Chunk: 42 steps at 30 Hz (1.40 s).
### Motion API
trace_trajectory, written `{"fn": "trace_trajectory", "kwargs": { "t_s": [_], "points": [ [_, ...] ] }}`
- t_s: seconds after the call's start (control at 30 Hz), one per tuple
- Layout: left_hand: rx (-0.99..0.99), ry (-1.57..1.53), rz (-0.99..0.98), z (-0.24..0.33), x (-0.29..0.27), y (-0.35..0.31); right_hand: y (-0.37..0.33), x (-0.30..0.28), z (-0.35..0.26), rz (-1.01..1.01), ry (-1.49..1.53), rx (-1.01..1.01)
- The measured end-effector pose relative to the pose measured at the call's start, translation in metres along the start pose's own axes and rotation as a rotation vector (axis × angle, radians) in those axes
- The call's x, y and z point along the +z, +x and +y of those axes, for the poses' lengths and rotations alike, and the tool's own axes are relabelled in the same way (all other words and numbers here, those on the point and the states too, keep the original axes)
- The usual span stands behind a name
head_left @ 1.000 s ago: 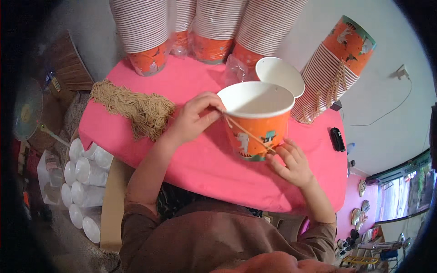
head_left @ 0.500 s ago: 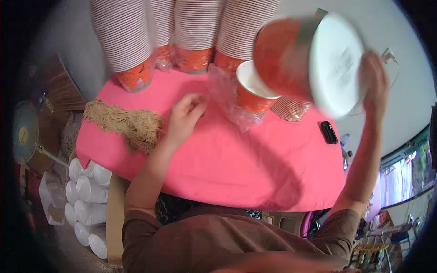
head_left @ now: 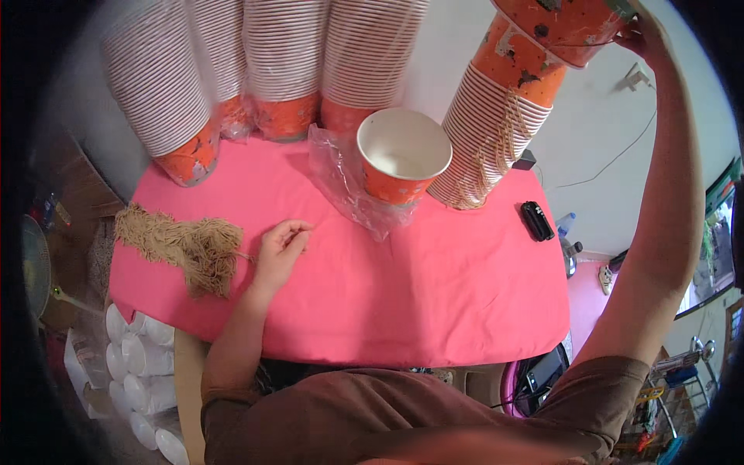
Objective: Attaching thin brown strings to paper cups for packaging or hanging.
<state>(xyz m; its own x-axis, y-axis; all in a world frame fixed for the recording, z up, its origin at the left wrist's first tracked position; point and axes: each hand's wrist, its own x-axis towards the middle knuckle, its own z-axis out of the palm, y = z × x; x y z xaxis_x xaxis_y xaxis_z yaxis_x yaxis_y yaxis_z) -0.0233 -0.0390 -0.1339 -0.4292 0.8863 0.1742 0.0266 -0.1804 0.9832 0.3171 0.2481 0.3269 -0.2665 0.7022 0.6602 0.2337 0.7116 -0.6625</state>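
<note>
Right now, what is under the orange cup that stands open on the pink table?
Under the open orange cup lies a crumpled clear plastic bag, spread on the pink tablecloth. The cup looks empty and white inside. The cloth directly beneath the cup is covered, so that part cannot be seen.

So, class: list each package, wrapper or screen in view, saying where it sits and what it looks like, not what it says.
Plastic bag: clear, crumpled, on the pink cloth left of the single cup.
Plastic sleeves: clear film around the cup stacks at the back.
Small device: black, oblong, right side of the cloth.

Pink-clothed table (head_left: 434,310): cup stacks (head_left: 496,124), twine bundle (head_left: 182,244), plastic wrap (head_left: 341,182).
</note>
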Motion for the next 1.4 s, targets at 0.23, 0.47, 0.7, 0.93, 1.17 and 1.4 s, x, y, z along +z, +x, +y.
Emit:
{"fn": "trace_trajectory", "kwargs": {
  "t_s": [0.23,0.47,0.7,0.93,1.17,1.4],
  "points": [
    [-0.025,0.078,-0.014,-0.003,0.004,0.008,0.071,-0.049,0.073,0.037,-0.149,0.181],
    [0.006,0.126,-0.022,-0.009,0.001,0.006,0.070,-0.029,0.105,-0.083,-0.094,0.229],
    [0.012,0.130,-0.014,-0.009,0.002,0.006,0.073,-0.019,0.112,-0.056,-0.158,0.360],
    [0.044,0.169,-0.048,-0.012,0.000,0.007,0.077,-0.012,0.112,0.036,-0.286,0.447],
    [0.043,0.154,-0.011,-0.007,0.001,0.005,0.050,0.006,0.093,-0.122,-0.266,0.395],
    [0.043,0.165,-0.005,-0.006,0.000,0.006,0.047,0.008,0.108,-0.185,-0.269,0.489]
  ]
}}
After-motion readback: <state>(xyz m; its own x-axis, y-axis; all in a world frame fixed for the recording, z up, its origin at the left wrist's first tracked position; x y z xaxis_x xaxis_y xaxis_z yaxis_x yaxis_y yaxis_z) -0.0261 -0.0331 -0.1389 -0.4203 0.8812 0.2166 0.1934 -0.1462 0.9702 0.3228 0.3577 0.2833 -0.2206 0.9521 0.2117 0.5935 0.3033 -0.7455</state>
